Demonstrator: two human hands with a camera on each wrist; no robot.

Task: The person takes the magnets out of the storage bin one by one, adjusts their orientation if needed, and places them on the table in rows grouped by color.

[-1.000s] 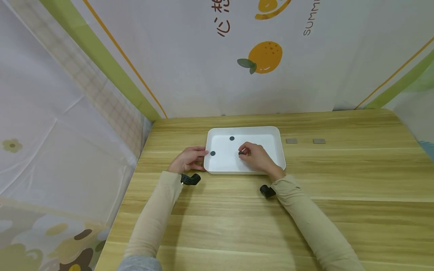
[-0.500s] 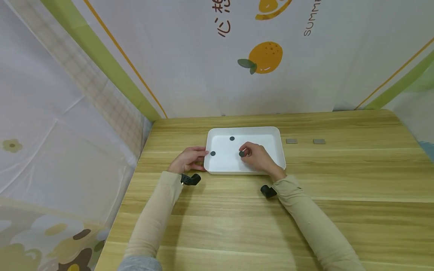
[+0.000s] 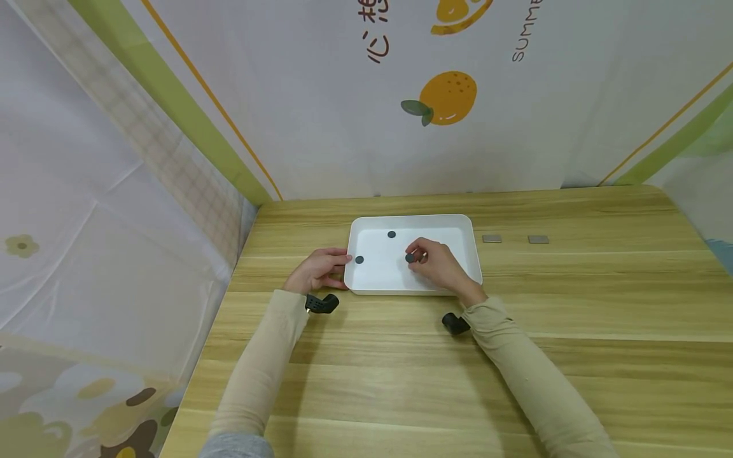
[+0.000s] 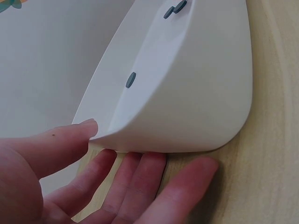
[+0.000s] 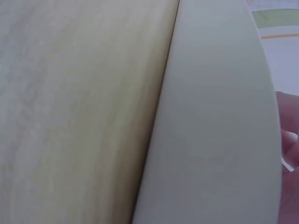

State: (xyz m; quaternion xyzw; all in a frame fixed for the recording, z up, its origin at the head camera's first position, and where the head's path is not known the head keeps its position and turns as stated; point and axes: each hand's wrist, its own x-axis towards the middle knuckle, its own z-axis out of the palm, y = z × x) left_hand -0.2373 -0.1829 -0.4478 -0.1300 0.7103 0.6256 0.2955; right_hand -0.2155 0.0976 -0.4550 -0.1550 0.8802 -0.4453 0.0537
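My left hand (image 3: 317, 270) holds the left end of a shallow white tray (image 3: 471, 254). In the left wrist view one fingertip laps over the tray's rim while the other fingers lie by its outer wall (image 4: 201, 93). Over the tray's middle, my right hand (image 3: 438, 264) pinches a dark grey round disc (image 3: 410, 258) between its fingertips. Two similar discs rest on the tray's floor, a rear disc (image 3: 392, 234) and a left disc (image 3: 359, 259). The right wrist view shows mostly tray wall, with parts of the right fingers (image 5: 289, 112) at its edge.
Two flat grey rectangular pieces lie right of the tray, a nearer piece (image 3: 492, 238) and a farther piece (image 3: 538, 239). All stand on a wood-grain table (image 3: 366, 381). A fruit-printed white cloth (image 3: 504, 146) hangs behind it, and more cloth hangs at the left.
The right hand has shifted slightly rightward, and the disc it pinches has turned to show more of its round face. The left hand, tray and other pieces have stayed in place.
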